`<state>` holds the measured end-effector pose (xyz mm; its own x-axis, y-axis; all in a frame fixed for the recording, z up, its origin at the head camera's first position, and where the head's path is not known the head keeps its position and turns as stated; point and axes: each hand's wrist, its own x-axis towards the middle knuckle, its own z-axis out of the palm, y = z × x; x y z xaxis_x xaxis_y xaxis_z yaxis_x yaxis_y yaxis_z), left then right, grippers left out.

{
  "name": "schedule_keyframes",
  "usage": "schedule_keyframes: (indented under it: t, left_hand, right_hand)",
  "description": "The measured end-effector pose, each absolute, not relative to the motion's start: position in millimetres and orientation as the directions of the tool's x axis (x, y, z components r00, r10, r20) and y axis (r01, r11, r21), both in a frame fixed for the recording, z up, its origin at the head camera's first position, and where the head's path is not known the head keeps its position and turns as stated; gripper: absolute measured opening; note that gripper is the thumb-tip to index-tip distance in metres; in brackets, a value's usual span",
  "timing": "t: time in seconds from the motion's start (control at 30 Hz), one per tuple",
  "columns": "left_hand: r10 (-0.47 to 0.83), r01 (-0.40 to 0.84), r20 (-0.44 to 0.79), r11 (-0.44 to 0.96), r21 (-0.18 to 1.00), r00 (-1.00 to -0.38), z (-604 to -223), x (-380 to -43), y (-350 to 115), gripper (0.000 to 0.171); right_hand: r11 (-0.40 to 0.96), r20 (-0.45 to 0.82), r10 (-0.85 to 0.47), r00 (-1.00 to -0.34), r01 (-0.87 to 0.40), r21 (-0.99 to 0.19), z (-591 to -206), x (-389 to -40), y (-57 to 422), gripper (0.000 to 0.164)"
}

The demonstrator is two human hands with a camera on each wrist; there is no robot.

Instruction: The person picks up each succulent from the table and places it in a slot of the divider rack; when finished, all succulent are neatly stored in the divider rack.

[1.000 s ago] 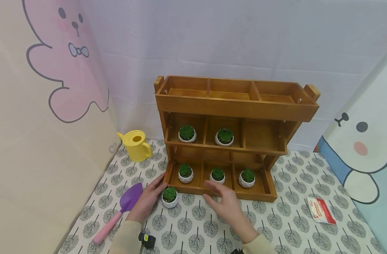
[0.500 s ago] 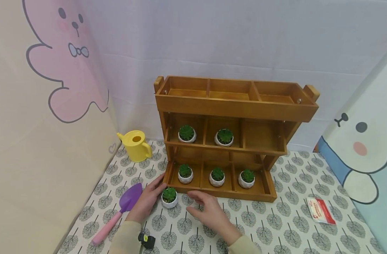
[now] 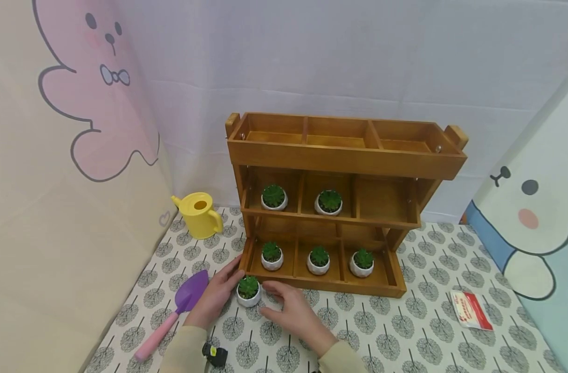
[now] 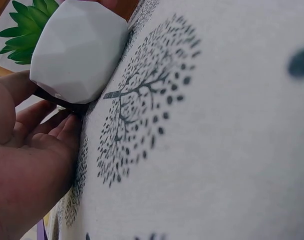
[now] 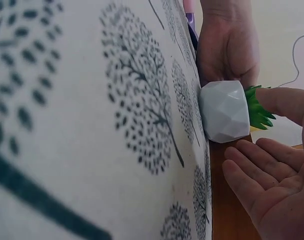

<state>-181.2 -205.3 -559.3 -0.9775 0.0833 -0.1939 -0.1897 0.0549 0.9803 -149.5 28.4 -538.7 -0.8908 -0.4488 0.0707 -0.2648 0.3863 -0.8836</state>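
A green succulent in a white faceted pot (image 3: 248, 291) stands on the patterned cloth, in front of the left corner of a wooden shelf (image 3: 349, 161). My left hand (image 3: 215, 296) rests along the pot's left side, fingers extended toward the shelf corner. In the left wrist view the white pot (image 4: 81, 50) is beside that thumb and fingers. To the pot's right is my right hand (image 3: 293, 313), thumb and fingers spread apart and holding nothing. The right wrist view shows the right hand's fingers (image 5: 257, 170) close to the pot (image 5: 224, 111), with a gap visible.
On the lower shelf tier sit three potted succulents (image 3: 318, 260); two more (image 3: 329, 202) are on the middle tier. A yellow watering can (image 3: 200, 215) and a purple trowel with a pink handle (image 3: 174, 313) lie to the left. A red-and-white packet (image 3: 471, 310) is at the right.
My right hand has moved left and slightly toward me, from in front of the shelf's middle to beside the pot. The left hand and the pot have stayed in place.
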Motion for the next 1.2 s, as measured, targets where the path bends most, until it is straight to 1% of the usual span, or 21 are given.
schedule_keyframes:
  t: [0.4, 0.87, 1.13, 1.2]
  left_hand:
    - [0.106, -0.162, -0.169, 0.076, 0.984, -0.980, -558, -179, -206, 0.058]
    - [0.103, -0.158, -0.167, 0.091, 0.983, -0.981, -560, -182, -207, 0.059]
    - [0.098, -0.158, -0.169, 0.113, 0.981, -0.981, -560, -183, -207, 0.059]
    - [0.097, -0.167, -0.177, 0.109, 0.980, -0.979, -561, -183, -207, 0.059]
  right_hand:
    - [0.491, 0.063, -0.440, -0.896, -0.298, -0.819, -536, -157, 17, 0.068]
    - [0.541, 0.097, -0.409, -0.907, -0.327, -0.775, -540, -162, 4, 0.067]
    - [0.604, 0.083, -0.347, -0.934, -0.290, -0.742, -538, -156, -11, 0.075]
    - [0.610, 0.085, -0.341, -0.936, -0.289, -0.738, -537, -155, -14, 0.074]
